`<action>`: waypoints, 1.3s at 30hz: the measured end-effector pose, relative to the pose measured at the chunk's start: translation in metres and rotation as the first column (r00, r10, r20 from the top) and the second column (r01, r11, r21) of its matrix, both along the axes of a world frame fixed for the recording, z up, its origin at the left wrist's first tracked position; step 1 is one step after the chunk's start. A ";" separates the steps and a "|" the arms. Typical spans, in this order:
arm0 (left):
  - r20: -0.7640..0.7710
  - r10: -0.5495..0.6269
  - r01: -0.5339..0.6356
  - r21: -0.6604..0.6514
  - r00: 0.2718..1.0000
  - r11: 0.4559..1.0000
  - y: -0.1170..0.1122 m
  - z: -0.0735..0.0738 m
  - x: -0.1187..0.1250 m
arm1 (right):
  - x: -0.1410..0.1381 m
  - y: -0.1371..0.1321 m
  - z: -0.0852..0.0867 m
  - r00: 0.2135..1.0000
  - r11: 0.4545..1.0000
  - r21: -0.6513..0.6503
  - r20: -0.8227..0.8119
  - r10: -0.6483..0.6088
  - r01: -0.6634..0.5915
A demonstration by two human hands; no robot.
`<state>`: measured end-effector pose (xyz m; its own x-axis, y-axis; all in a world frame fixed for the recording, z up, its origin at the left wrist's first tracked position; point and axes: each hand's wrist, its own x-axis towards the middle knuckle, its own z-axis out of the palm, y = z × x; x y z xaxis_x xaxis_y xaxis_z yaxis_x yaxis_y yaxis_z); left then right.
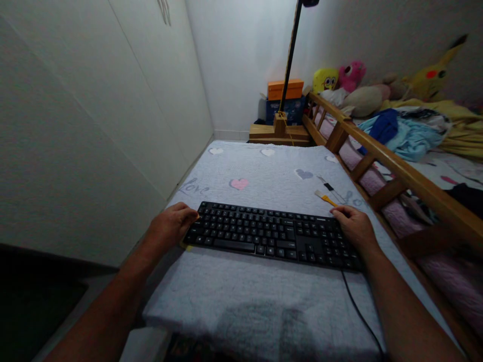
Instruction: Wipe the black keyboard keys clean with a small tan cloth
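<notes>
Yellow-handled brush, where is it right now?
In the head view, the yellow-handled brush lies on the blanket at right, just beyond the right hand and keyboard.

Before me a pale grey blanket (pixel 264 166) with printed hearts carries my black keyboard (pixel 271 236); just beyond its right end lie a yellow-handled brush (pixel 325 197) and a small black tool (pixel 327 185).

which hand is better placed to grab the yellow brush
Likely right hand: it holds the keyboard by its right end, the brush just beyond its fingers; left hand holds the far end.
</notes>
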<state>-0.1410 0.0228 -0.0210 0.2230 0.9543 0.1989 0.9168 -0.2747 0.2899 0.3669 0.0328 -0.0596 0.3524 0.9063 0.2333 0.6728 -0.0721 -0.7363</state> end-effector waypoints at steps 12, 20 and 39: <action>0.016 -0.085 0.084 0.039 0.996 0.996 -0.010 0.010 0.040 | 0.000 0.000 0.000 1.000 1.000 -0.001 -0.018 -0.001 0.001; -0.043 -0.107 0.107 -0.014 0.993 0.994 -0.015 0.008 0.073 | -0.001 0.000 0.002 1.000 1.000 -0.002 -0.009 -0.004 0.004; 0.031 -0.170 0.171 -0.050 0.985 0.984 -0.023 0.007 0.102 | -0.002 0.000 0.002 1.000 1.000 0.003 -0.010 0.006 -0.006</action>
